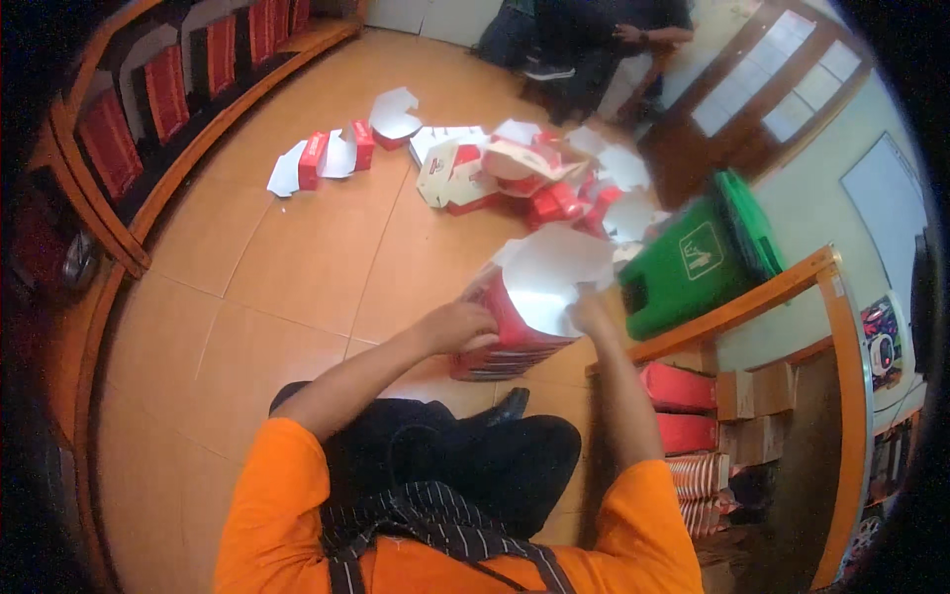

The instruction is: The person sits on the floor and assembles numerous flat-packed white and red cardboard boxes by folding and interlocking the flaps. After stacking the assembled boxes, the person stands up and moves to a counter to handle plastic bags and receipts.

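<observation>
In front of my knees stands a red paper food box point(510, 322) with tall white flaps spread at its top and a white inside. Layered edges show at its lower part, like several such boxes nested together. My left hand point(459, 327) grips its left side with bent fingers. My right hand point(592, 313) holds the right rim, its fingertips partly hidden by the box wall. Beyond lies a loose heap of red and white paper boxes point(524, 163), some open, some tipped over. Further left, a few more open boxes point(315, 161) rest on the floor.
A green wheeled bin point(683, 262) lies tilted at the right, beside a wooden shelf point(737, 307) holding red packs point(681, 388) and cartons. Along the left runs a wooden rack point(213, 119) with red items. Another person point(594, 49) sits at the back near the brown door point(767, 89).
</observation>
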`<state>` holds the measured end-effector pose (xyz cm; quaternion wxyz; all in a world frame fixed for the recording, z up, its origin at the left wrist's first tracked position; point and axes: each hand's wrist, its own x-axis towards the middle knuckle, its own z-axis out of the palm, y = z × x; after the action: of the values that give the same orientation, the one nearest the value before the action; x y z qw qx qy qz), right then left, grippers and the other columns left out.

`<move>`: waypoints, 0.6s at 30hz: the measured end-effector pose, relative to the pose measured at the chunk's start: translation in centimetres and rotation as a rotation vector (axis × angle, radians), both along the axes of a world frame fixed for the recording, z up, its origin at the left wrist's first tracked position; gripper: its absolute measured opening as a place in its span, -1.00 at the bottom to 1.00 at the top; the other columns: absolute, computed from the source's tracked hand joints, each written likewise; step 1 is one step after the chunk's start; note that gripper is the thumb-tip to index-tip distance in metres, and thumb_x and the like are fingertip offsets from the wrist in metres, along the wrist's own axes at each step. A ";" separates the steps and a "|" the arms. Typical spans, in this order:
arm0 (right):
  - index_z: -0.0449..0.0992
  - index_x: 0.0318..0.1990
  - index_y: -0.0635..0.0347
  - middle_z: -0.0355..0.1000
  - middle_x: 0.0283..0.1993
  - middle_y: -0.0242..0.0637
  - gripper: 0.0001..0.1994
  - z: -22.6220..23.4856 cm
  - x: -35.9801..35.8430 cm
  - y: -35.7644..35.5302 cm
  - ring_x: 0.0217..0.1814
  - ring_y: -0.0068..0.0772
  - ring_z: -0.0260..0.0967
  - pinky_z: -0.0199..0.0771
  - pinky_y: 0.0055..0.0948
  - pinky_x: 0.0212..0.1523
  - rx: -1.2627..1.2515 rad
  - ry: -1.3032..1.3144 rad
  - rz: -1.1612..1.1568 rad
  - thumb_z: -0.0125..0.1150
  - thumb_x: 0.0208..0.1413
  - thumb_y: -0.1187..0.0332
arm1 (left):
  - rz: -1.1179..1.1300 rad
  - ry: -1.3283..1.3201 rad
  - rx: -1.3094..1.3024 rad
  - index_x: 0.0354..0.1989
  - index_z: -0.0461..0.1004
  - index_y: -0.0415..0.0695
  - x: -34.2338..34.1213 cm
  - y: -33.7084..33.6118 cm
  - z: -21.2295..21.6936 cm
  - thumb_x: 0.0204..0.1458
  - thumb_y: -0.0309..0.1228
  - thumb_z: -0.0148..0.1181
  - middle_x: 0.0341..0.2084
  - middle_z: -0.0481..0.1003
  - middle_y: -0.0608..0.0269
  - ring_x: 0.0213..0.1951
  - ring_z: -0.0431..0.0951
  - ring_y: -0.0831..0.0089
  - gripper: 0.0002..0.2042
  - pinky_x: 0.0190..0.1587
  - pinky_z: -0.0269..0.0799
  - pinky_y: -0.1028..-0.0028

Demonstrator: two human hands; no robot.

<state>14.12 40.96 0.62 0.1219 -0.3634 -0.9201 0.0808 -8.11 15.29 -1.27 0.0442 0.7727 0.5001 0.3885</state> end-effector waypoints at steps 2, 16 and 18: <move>0.36 -0.05 0.48 0.41 -0.10 0.33 -0.59 -0.6 0.5 0.8 -0.01 0.29 0.39 0.40 -0.04 0.02 0.028 0.050 0.022 0.09 -0.13 0.49 | 0.010 -0.076 0.005 -0.39 0.56 -0.13 0.7 0.2 0.5 0.05 -0.20 0.22 -0.41 0.56 0.19 -0.30 0.55 0.22 -0.77 -0.16 0.48 0.29; 0.36 0.03 0.24 0.47 -0.15 0.19 -0.62 3.9 -0.8 -5.9 -0.12 0.23 0.45 0.42 -0.02 -0.11 0.019 0.062 -0.347 0.12 0.00 0.41 | 0.002 -0.008 0.036 -0.44 0.54 -0.19 1.7 0.1 -0.1 0.03 -0.26 0.23 -0.43 0.54 0.14 -0.30 0.53 0.16 -0.78 -0.17 0.45 0.26; 0.41 -0.03 0.21 0.48 -0.18 0.14 -0.65 5.7 -1.6 -8.7 -0.16 0.18 0.47 0.42 -0.03 -0.13 0.111 0.212 -0.251 0.17 0.01 0.33 | 0.020 0.027 -0.030 -0.40 0.54 -0.19 1.7 -0.3 0.0 0.04 -0.28 0.22 -0.42 0.53 0.12 -0.30 0.52 0.15 -0.80 -0.17 0.45 0.25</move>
<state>12.50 32.22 6.33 0.2471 -0.4577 -0.8525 0.0519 -6.39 15.04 -1.26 0.0452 0.7720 0.5141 0.3709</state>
